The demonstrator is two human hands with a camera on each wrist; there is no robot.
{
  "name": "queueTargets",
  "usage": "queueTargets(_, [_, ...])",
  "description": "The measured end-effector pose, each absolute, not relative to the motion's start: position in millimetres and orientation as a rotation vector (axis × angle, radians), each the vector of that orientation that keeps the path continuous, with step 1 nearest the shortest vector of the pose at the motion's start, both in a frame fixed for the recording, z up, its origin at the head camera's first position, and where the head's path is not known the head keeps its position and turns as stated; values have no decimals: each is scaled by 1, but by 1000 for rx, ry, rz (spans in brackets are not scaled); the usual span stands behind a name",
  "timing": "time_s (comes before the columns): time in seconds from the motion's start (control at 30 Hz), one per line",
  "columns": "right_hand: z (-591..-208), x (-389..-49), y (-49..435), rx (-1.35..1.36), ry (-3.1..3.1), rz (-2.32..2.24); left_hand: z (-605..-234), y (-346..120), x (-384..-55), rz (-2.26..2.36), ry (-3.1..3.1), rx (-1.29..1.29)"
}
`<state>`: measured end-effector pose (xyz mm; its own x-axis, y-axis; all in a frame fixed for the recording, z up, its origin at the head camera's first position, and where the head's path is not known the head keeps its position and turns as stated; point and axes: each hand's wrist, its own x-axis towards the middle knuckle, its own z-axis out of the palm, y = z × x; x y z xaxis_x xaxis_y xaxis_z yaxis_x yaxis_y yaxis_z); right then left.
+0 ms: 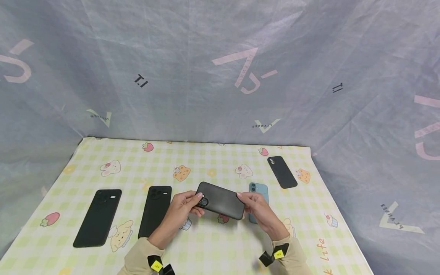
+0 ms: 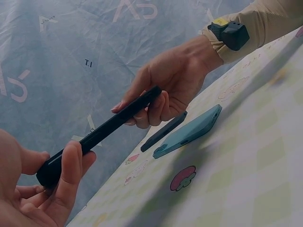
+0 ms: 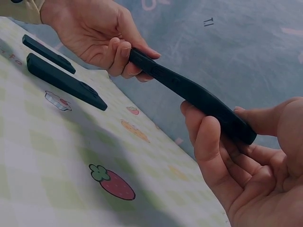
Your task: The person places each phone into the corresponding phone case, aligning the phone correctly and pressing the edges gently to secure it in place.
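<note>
Both hands hold a black phone point(image 1: 220, 200) above the table, its back and camera side turned up. My left hand point(image 1: 178, 212) pinches the camera end, thumb on top beside the round lens and fingers underneath. At the other end, my right hand point(image 1: 261, 210) grips a corner between thumb and curled fingers. Side buttons show along the edge of the phone point(image 3: 189, 90) in the right wrist view. Beneath my right hand, partly covered by it, lies a light blue phone point(image 1: 262, 190) with two rear lenses.
A black phone case point(image 1: 282, 172) lies at the back right. To the left are two long black phone-shaped pieces, one point(image 1: 98, 217) farther out and one point(image 1: 155, 210) beside my left forearm. A checked cloth point(image 1: 206, 252) covers the table; grey sheeting point(image 1: 192, 76) hangs behind it.
</note>
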<state>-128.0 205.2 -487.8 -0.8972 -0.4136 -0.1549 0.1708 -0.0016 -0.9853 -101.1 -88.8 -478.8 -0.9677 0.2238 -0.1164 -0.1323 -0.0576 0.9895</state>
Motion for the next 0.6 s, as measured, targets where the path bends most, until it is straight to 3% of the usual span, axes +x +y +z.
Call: queueTargets(0.6, [-489, -126, 206, -266, 1800, -1906, -480, -91, -102, 2134, 1954, 89])
